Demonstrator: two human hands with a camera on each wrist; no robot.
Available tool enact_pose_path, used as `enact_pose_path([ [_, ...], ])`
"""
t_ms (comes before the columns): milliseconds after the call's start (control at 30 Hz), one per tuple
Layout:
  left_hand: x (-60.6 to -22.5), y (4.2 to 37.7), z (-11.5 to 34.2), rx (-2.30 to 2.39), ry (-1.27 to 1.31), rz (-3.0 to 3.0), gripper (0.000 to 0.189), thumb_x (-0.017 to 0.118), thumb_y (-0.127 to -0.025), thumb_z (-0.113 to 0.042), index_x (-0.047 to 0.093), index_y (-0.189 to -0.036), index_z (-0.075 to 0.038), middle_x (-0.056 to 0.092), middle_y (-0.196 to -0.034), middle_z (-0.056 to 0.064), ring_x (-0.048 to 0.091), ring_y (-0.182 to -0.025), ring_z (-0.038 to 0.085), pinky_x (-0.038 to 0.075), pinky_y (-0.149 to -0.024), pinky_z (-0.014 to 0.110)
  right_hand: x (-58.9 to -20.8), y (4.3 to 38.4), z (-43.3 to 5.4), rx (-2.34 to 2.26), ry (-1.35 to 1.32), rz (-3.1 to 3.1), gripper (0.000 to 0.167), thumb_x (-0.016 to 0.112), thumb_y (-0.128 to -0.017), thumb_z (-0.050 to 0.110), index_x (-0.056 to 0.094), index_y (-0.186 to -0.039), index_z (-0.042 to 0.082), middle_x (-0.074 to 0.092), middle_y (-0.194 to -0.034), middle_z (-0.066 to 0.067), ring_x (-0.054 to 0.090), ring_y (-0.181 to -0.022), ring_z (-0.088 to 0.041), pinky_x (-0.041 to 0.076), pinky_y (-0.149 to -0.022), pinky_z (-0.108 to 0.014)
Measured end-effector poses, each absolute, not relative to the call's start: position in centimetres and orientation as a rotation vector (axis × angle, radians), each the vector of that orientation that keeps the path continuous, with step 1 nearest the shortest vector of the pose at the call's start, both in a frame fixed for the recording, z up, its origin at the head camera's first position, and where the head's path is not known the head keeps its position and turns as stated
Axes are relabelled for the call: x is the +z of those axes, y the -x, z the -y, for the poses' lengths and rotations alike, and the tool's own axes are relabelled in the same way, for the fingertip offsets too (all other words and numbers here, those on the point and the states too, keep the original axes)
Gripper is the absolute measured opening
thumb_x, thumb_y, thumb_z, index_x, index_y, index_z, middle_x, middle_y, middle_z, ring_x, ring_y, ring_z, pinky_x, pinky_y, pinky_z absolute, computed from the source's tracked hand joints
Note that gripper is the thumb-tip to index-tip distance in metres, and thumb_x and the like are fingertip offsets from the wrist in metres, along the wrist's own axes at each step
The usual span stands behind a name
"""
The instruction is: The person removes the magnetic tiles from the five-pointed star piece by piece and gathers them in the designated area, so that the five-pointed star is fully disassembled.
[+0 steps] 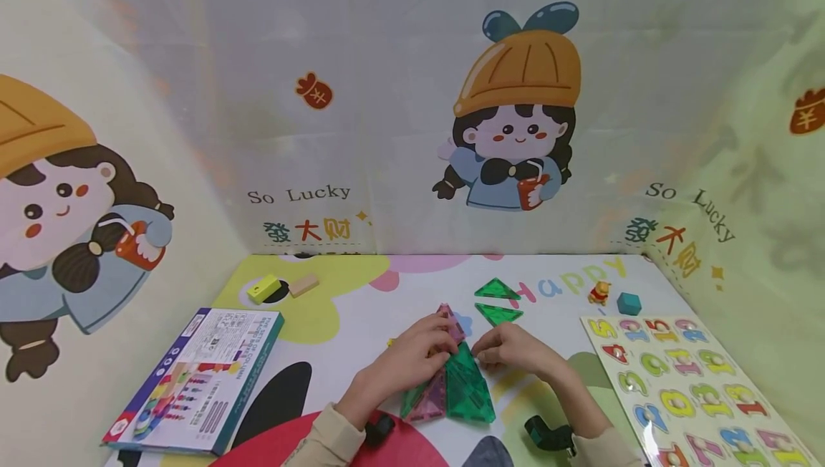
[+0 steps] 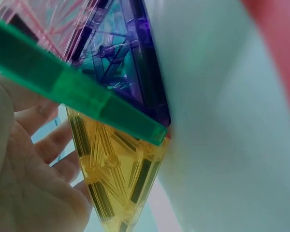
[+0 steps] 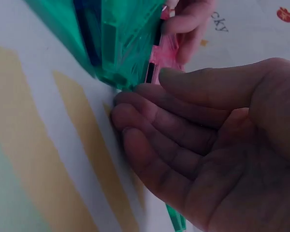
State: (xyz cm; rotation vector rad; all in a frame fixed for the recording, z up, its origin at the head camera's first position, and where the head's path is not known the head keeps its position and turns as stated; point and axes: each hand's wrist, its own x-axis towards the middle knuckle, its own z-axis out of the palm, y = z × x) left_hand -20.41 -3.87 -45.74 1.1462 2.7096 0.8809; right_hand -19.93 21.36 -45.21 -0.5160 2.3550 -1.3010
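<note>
A standing build of translucent magnetic tiles is between the two hands. In the head view it shows a large green tile [image 1: 468, 390], a pink tile [image 1: 430, 401] beside it and another pink tile [image 1: 453, 324] at the far end. My left hand [image 1: 419, 352] reaches over the build, fingers bent around the pink part. The left wrist view shows a yellow tile [image 2: 111, 169], a purple tile [image 2: 147, 63] and a green tile edge [image 2: 77, 92] before the left palm. My right hand [image 1: 515, 349] has loosely bent fingers, their tips at the green tile's lower edge, nothing between thumb and fingers.
Two loose green triangle tiles [image 1: 498, 314] lie beyond the build. A boxed toy [image 1: 200, 381] is at left, a number puzzle board [image 1: 696, 388] at right. Yellow [image 1: 264, 289] and tan blocks [image 1: 304, 285], a small bear figure [image 1: 599, 293] and a teal cube [image 1: 629, 304] sit farther back.
</note>
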Motion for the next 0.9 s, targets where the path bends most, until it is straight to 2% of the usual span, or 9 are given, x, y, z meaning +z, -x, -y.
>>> enact_pose_path([
  [200, -45.8, 20.5, 3.7, 0.894, -1.128, -2.715, 0.015, 0.060, -0.098, -0.019, 0.074, -0.103, -0.023, 0.051, -0.148, -0.003, 0.037, -0.147, 0.020, 0.035, -0.119, 0.040, -44.9, 19.5, -20.8, -1.253, 0.565, -2.368, 0.020, 0.061, -0.092, 0.006, 0.076, -0.104, 0.001, 0.074, -0.091, -0.010, 0.066, -0.074, -0.015, 0.054, -0.065, -0.027],
  [333, -45.9, 20.5, 3.6, 0.912, -1.112, -2.720, 0.015, 0.061, -0.098, -0.017, 0.074, -0.102, -0.023, 0.051, -0.146, -0.002, 0.039, -0.144, 0.019, 0.038, -0.117, 0.040, -44.9, 19.3, -20.3, -1.201, 0.612, -2.378, 0.015, 0.061, -0.092, 0.005, 0.073, -0.087, 0.000, 0.061, -0.073, -0.001, 0.050, -0.062, -0.007, 0.041, -0.057, -0.020],
  [433, -46.1, 20.5, 3.6, 0.918, -1.091, -2.740, 0.014, 0.062, -0.098, -0.017, 0.074, -0.100, -0.023, 0.052, -0.145, -0.002, 0.041, -0.142, 0.017, 0.041, -0.114, 0.040, -44.9, 19.3, -20.1, -1.201, 0.621, -2.375, 0.016, 0.060, -0.091, 0.004, 0.067, -0.079, -0.002, 0.051, -0.068, 0.002, 0.043, -0.058, -0.005, 0.035, -0.054, -0.019],
  [900, -45.8, 20.0, 2.6, 0.918, -1.050, -2.856, 0.005, 0.069, -0.093, -0.016, 0.072, -0.092, -0.021, 0.058, -0.138, 0.000, 0.048, -0.136, 0.018, 0.044, -0.111, 0.039, -45.2, 19.0, -20.3, -1.295, 0.589, -2.348, 0.013, 0.061, -0.089, 0.000, 0.067, -0.079, -0.005, 0.056, -0.071, -0.003, 0.049, -0.062, -0.011, 0.041, -0.056, -0.020],
])
